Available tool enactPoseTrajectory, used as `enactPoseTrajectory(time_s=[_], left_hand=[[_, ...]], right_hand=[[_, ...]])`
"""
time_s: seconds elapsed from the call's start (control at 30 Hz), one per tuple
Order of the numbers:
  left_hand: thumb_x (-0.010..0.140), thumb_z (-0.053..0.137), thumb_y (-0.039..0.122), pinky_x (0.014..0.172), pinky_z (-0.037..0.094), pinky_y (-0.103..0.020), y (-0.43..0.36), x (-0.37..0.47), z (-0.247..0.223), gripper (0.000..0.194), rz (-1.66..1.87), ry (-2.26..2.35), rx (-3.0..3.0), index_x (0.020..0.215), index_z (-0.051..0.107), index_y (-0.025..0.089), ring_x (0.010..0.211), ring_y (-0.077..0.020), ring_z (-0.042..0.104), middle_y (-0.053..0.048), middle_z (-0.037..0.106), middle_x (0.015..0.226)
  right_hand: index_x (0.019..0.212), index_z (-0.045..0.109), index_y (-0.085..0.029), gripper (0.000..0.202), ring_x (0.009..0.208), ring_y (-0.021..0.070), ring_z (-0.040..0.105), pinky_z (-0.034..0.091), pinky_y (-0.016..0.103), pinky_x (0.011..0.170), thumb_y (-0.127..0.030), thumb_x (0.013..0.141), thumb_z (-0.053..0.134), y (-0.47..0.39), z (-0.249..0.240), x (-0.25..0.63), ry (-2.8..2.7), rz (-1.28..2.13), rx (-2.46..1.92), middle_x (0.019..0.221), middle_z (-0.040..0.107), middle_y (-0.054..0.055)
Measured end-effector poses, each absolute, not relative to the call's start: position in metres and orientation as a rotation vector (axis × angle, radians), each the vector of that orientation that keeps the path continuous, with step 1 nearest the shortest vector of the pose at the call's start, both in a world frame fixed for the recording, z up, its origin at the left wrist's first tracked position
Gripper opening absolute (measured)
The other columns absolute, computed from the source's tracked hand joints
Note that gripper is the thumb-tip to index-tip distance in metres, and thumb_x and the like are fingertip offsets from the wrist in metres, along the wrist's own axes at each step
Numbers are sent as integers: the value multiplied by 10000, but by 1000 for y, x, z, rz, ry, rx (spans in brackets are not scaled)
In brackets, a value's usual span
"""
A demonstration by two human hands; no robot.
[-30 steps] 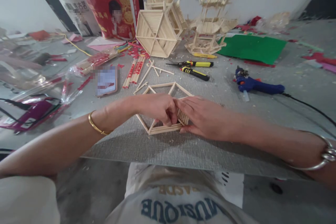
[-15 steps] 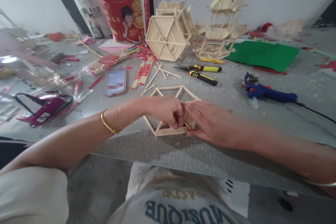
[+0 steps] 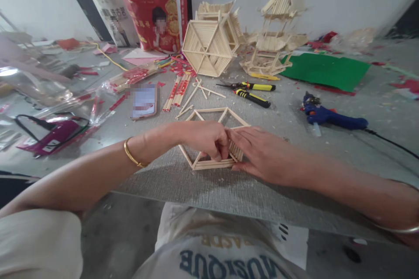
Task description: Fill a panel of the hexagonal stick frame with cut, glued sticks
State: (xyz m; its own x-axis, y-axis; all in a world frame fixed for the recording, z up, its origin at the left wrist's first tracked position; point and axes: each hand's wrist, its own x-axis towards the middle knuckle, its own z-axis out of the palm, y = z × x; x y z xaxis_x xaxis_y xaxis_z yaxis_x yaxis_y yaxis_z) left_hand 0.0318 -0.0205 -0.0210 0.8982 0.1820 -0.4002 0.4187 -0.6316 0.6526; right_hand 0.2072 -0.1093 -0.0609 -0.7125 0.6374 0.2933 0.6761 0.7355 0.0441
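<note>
A hexagonal frame of pale wooden sticks point(image 3: 209, 165) lies flat near the table's front edge, its right section filled with sticks laid side by side. My left hand point(image 3: 209, 139) reaches over the frame's middle with its fingers curled down against the inner edge of that filled section; what they pinch, if anything, is hidden. On the right side rests my right hand point(image 3: 262, 154), its fingers and thumb closed around the frame's right edge. Both hands' fingertips are close together.
Behind the frame lie loose sticks point(image 3: 213, 92), black-yellow pliers point(image 3: 252, 97) and a phone point(image 3: 144, 101). A blue glue gun point(image 3: 340, 117) is at right, a green sheet point(image 3: 327, 69) behind it. Stick models point(image 3: 209, 48) and a red bag point(image 3: 157, 8) stand at the back.
Both hands hold nearly the same place and pose on the frame. The view has shifted very slightly.
</note>
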Motion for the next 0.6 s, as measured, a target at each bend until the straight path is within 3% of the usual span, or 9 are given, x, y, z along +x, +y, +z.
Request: enactPoseTrajectory(time_s=[0.17, 0.6], left_hand=[[692, 567, 66, 475, 391, -140, -23, 33, -17, 197, -431, 469, 2246, 806, 714, 132, 492, -61, 526, 14, 629, 622], [699, 571, 105, 511, 397, -141, -25, 32, -14, 187, -432, 517, 2266, 805, 719, 148, 513, -64, 552, 8, 651, 636]], right_hand=[[1175, 499, -9, 528, 1050, 310, 560, 451, 456, 895, -380, 814, 602, -110, -58, 206, -2725, -187, -1067, 1116, 599, 230], [1197, 495, -44, 524, 1092, 301, 545, 431, 480, 926, -386, 818, 610, -108, -61, 206, -2706, -132, -1078, 1144, 592, 217]])
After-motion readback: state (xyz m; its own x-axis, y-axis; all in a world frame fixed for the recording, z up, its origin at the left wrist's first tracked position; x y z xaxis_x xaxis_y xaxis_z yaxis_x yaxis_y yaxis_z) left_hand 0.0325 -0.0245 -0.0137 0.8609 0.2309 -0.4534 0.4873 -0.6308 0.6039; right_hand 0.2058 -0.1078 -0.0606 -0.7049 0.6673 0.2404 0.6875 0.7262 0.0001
